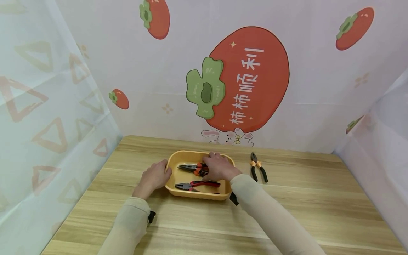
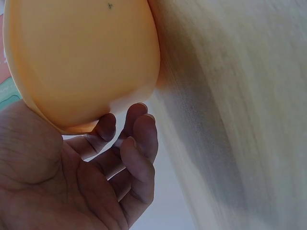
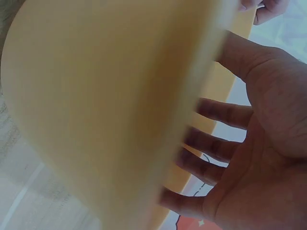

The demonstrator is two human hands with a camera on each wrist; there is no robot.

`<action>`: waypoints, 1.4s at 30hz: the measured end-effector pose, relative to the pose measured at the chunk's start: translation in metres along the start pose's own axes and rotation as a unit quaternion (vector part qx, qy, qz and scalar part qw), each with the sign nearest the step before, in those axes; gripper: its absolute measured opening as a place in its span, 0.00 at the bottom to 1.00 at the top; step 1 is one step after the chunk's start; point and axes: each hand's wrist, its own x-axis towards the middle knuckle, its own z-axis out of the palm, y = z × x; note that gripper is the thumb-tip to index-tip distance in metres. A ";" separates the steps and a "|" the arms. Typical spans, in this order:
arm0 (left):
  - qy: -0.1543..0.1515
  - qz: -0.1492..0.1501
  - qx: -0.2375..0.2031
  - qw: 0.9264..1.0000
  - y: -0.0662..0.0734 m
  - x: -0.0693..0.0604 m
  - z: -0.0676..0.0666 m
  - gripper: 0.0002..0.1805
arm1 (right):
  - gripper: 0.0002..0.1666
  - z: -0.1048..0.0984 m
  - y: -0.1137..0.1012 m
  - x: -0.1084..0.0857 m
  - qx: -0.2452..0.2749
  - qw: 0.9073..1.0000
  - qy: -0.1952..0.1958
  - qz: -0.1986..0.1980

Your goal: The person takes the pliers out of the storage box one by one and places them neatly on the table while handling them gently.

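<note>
A yellow plastic bin [image 1: 199,193] stands on the table. Its left end is gripped by my left hand [image 1: 156,176]; the left wrist view shows curled fingers [image 2: 139,129] by the outer wall. My right hand [image 1: 220,166] reaches over the bin's right side and holds the handles of long-nose pliers [image 1: 188,167] with red, orange and black grips. In the right wrist view the fingertips are hidden behind the bin wall. Nearer in the bin lie pliers [image 1: 191,185] with red and black handles, jaws to the left.
Another pair of pliers [image 1: 255,163], with orange and black handles, lies on the wooden table [image 1: 302,198] right of the bin. Behind rises a white cloth backdrop [image 1: 313,117] printed with persimmons; a pale cloth [image 1: 60,106] hangs at the left.
</note>
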 end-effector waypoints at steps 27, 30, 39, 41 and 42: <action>-0.002 -0.003 0.001 1.000 0.000 0.000 0.001 0.15 | 0.31 0.010 -0.003 0.006 -0.029 0.999 0.022 0.004; -0.003 -0.004 -0.001 1.000 0.000 0.000 0.001 0.14 | 0.31 0.010 -0.002 0.006 -0.032 0.999 0.025 0.001; -0.002 -0.006 -0.001 1.000 0.002 0.000 0.000 0.14 | 0.30 0.010 -0.001 0.004 -0.033 0.999 0.029 -0.008; -0.001 -0.008 -0.002 1.000 0.001 -0.001 0.000 0.14 | 0.30 0.009 -0.001 0.004 -0.036 0.999 0.031 -0.012; -0.001 -0.007 -0.001 1.000 0.001 0.000 0.000 0.14 | 0.29 0.008 -0.001 0.003 -0.037 0.999 0.033 -0.014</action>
